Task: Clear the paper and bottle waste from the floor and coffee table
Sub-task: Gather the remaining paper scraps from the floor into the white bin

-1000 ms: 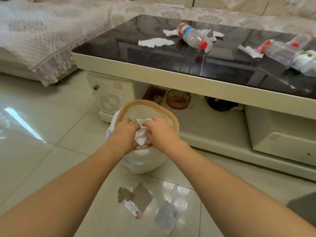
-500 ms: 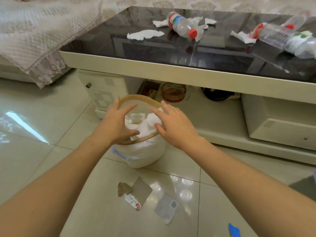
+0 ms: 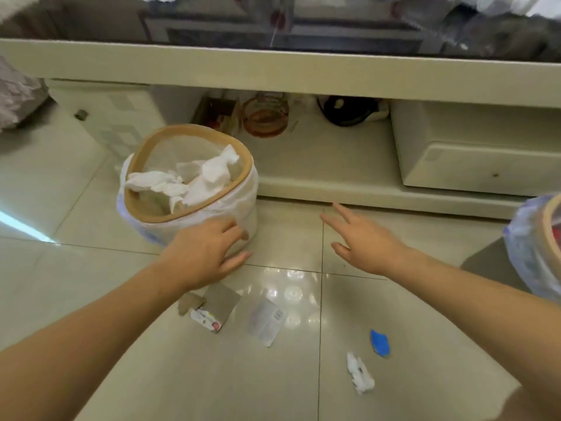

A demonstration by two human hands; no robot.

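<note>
A white bin with a tan rim [image 3: 142, 153] stands on the tiled floor, crumpled white paper [image 3: 194, 177] inside it. My left hand [image 3: 203, 253] hovers open just in front of the bin's lower side, holding nothing. My right hand [image 3: 367, 244] is open over the floor, fingers spread. On the tiles lie brown card scraps [image 3: 217, 302], a printed card [image 3: 206, 320], a pale wrapper [image 3: 267, 322], a blue scrap [image 3: 380, 343] and a white paper wad [image 3: 359, 373]. The coffee table's dark top [image 3: 334, 25] shows only blurred waste at the frame's upper edge.
The coffee table's cream edge [image 3: 273, 71] runs across the top, with a lower shelf holding a glass jar [image 3: 264, 118] and a dark object [image 3: 349, 109]. A second lined bin [image 3: 537, 247] stands at the right edge. A lace sofa cover [image 3: 18, 92] hangs at left.
Both hands have let go of the paper in the bin and come back out, lower and toward me. The view has tilted down, showing more floor litter and a second bin.
</note>
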